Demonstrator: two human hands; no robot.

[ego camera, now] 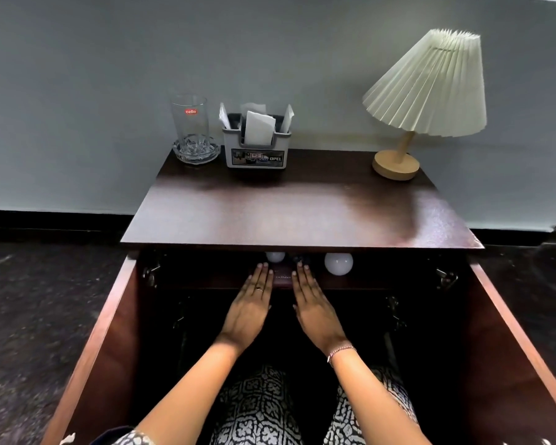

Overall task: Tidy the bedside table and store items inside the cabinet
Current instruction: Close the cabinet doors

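Just below the front edge of the desk (302, 213), the left hand (249, 311) has a thin ring (259, 288) on one finger. The right hand (315, 311) has a thin pink bracelet (341, 351) round its wrist. Both arms are bare. Further down from the desk, the legs wear cloth (257, 409) with a black and white pattern of squares and little blobs.

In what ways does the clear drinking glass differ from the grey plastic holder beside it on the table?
The clear drinking glass is round, see-through and looks empty; the grey plastic holder is boxy, opaque and holds white paper napkins. The glass stands on a cut-glass dish; the holder stands directly on the dark wooden table. Both stand upright at the back left and carry a label.
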